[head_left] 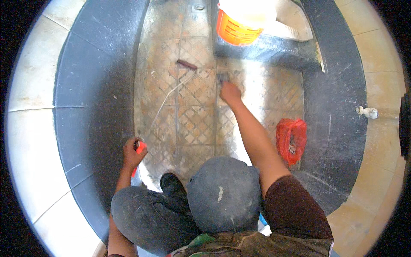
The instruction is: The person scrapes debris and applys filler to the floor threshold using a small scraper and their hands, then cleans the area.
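My left hand (134,153), low at the left near the dark wall, is closed around the bright orange-red handle of a paint roller (187,65). From there its thin wire frame runs up and to the right over the tiles to a dark brown roller head on the floor. My right hand (231,93) reaches forward to the middle of the tiled floor (195,124). Its fingers are closed on a small dark grey thing (223,78) at the floor; its kind does not show clearly.
An orange and white bucket (239,30) stands on a raised dark ledge (265,55) beside a white ceramic fixture (295,32). A red plastic bag (292,141) lies by the right wall. A white pipe fitting (367,112) sticks out there. A floor drain (198,7) is at the far end.
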`<action>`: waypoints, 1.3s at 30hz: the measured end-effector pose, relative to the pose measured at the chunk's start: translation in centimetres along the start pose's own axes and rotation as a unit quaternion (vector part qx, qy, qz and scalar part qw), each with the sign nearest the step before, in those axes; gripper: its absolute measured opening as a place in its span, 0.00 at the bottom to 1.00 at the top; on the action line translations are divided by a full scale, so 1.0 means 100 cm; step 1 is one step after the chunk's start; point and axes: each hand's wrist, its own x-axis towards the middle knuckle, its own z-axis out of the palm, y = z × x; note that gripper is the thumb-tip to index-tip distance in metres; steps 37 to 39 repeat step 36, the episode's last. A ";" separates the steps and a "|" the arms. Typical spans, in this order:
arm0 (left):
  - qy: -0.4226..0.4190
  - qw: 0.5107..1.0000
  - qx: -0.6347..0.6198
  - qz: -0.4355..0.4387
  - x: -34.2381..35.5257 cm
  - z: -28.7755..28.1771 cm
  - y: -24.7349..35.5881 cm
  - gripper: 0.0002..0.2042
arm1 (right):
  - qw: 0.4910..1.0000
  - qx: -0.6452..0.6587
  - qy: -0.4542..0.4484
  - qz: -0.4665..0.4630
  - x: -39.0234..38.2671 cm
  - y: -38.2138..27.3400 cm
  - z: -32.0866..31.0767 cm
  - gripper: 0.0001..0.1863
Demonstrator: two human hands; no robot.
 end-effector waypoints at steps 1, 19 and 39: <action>-0.024 1.000 -0.013 0.003 0.004 0.002 0.001 0.16 | 1.000 0.007 0.005 0.003 0.007 0.006 -0.003 0.15; -0.211 0.973 0.034 -0.081 0.063 -0.141 0.240 0.13 | 0.995 0.059 0.082 -0.008 0.000 0.014 0.027 0.16; -0.213 0.970 0.067 -0.098 0.034 -0.129 0.291 0.14 | 0.988 0.113 0.086 0.065 -0.024 0.022 0.017 0.24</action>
